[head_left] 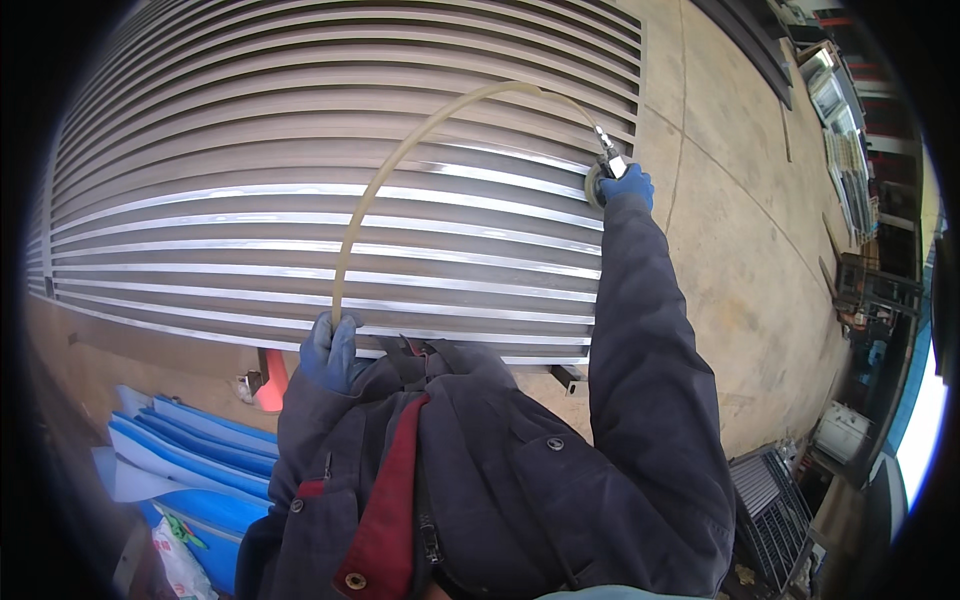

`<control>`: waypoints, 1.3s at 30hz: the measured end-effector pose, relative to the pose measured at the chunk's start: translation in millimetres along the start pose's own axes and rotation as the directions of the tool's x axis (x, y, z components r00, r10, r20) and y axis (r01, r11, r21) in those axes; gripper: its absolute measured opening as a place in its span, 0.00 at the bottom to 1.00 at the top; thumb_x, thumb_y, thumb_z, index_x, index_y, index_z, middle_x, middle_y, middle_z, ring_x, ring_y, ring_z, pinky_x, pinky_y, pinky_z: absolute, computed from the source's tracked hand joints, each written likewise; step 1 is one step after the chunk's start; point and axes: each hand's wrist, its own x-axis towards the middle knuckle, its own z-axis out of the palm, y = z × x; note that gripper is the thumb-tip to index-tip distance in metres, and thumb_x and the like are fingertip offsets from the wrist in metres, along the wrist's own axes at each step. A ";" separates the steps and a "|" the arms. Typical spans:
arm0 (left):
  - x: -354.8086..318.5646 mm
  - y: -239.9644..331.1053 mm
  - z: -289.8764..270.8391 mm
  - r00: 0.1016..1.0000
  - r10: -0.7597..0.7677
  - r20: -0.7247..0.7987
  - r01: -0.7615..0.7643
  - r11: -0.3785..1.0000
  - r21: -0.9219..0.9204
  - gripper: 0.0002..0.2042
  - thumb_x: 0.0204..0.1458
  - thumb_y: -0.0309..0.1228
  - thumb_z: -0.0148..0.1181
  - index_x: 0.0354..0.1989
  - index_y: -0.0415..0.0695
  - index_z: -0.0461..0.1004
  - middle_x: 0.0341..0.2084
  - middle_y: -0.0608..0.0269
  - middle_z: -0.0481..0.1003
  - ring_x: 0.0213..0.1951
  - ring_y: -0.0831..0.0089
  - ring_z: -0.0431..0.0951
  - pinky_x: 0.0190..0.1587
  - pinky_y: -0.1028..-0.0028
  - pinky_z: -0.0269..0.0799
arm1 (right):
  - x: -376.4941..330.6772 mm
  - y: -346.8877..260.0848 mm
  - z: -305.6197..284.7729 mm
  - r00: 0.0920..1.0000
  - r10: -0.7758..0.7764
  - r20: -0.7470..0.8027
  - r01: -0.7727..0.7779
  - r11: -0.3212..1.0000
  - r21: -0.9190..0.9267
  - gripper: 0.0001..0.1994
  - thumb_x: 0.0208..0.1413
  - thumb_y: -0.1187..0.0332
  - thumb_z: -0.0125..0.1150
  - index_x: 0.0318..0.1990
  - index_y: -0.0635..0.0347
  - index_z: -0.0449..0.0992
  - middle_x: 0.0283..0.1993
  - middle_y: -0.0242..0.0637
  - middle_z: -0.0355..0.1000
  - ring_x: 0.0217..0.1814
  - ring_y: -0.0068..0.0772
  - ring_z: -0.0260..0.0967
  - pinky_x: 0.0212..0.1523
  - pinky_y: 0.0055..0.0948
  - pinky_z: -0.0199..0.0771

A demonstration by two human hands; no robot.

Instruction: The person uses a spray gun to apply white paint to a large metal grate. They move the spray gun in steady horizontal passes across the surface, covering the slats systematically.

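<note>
Blue right hand [630, 186]: at 2 o'clock, gloved, fingers wrapped round a small metal air tool [612, 160]; arm reached out long, likely to bring the tool to the slat ends
Round disc [593, 186]: on the tool's panel side, over the right end of the slats; whether it presses on them, cannot tell
Left hand [330, 350]: between 8 and 9 o'clock, gloved, fingers closed about the hose [372, 190], probably to keep it lifted off the metal and give the tool slack
Hose: yellowish, arching by 12 o'clock from left hand to tool fitting, clear of most slats
Slatted panel: 9 round to 1 o'clock; near slats [440, 253] bright silver, far slats [400, 60] dull grey; laid flat, presumably so the rows lie within reach
Blue sheets [190, 445]: 8 o'clock, stacked beside the panel, seemingly kept aside
Concrete floor [750, 290]: 3 o'clock, beyond the panel's edge
</note>
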 end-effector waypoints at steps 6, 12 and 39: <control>1.1 6.8 -1.9 0.999 -0.046 -0.004 0.046 0.998 0.041 0.12 0.72 0.37 0.53 0.44 0.41 0.77 0.21 0.76 0.64 0.25 0.87 0.59 0.27 0.76 0.57 | 1.5 -4.3 -2.1 0.999 0.052 0.002 -0.052 0.997 0.060 0.33 0.47 0.50 0.74 0.60 0.54 0.75 0.62 0.50 0.71 0.66 0.54 0.71 0.64 0.48 0.75; 7.5 2.5 4.2 0.999 -0.031 -0.044 0.028 0.997 -0.066 0.11 0.72 0.36 0.53 0.44 0.42 0.77 0.21 0.78 0.63 0.24 0.88 0.58 0.26 0.77 0.55 | -16.9 -30.7 1.1 0.997 -0.069 0.025 0.069 0.997 0.024 0.33 0.47 0.46 0.74 0.59 0.52 0.76 0.61 0.49 0.72 0.66 0.53 0.70 0.64 0.47 0.75; 11.2 -3.6 -20.5 0.992 -0.116 -0.057 0.098 0.964 -0.248 0.11 0.73 0.38 0.53 0.46 0.44 0.76 0.19 0.81 0.59 0.22 0.91 0.55 0.25 0.81 0.49 | -53.3 -86.3 14.3 0.999 -0.015 0.030 0.011 0.993 0.116 0.32 0.46 0.47 0.75 0.56 0.55 0.76 0.60 0.52 0.72 0.68 0.56 0.69 0.64 0.48 0.75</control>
